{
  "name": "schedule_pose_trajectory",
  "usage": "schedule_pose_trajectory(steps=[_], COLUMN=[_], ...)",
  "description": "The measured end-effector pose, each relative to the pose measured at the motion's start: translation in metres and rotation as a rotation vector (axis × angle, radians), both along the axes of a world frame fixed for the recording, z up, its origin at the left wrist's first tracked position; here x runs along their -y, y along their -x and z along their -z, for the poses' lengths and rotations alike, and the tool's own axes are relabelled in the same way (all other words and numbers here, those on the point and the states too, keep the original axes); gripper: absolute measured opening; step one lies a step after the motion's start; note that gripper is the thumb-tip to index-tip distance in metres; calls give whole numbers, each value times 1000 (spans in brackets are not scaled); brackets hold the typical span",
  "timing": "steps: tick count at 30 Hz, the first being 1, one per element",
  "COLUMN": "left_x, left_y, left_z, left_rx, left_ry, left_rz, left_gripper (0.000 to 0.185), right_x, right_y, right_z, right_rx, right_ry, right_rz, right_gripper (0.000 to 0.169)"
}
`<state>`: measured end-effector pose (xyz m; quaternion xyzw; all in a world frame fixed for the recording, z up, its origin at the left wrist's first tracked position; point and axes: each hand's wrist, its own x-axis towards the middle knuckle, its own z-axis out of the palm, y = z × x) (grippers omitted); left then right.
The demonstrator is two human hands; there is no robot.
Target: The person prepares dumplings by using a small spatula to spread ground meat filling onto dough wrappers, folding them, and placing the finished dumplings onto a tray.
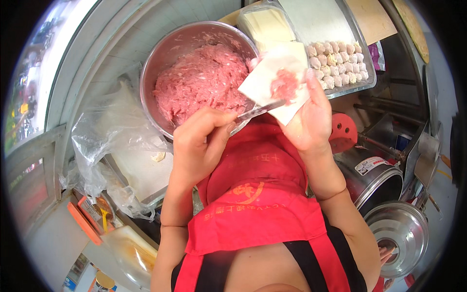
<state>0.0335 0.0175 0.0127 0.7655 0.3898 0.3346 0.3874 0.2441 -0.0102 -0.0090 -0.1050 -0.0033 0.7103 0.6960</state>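
My left hand [200,142] grips a narrow flat metal spatula [261,110], its tip touching a pale square dough wrapper [255,82]. Under that wrapper lies my right hand [310,116], palm up, thumb at the right edge; most of its fingers are hidden. A smear of pink minced meat [284,85] sits on the wrapper, and I cannot tell if more sheets lie beneath. Left of it stands a large steel bowl [144,84] of minced meat [204,80]. Stacked square wrappers [268,27], partly in plastic, lie behind. Rows of filled dumplings [337,65] rest on a metal tray [370,78].
Clear plastic bags [105,135] and another tray [142,171] lie at left. At right are a red perforated piece [343,133], a steel pot [379,182] and a steel lid [401,226]. Fingers show at the lid, possibly reflected. A window frame stands far left.
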Motion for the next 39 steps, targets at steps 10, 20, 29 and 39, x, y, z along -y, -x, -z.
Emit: schedule_pose_trajectory(steps=[10,20,29,39], left_x=[-4,-1,0,7], left_y=[10,4,1,-9], left_z=[3,-1,-4,-1], left_rx=[110,-1,-102,-152], left_ry=[-42,-327,-522,-534], left_rz=[-121,225,-36,-55], left_gripper=[13,19,14,12], right_x=[9,7,15,10], right_y=[-2,6,19,23], right_z=[9,8,14,-3], right_rx=[-271,-108,-142,12], right_ry=[-66,32,6,276], right_rz=[15,-54,-166,-27], right_gripper=[71,42,24,21])
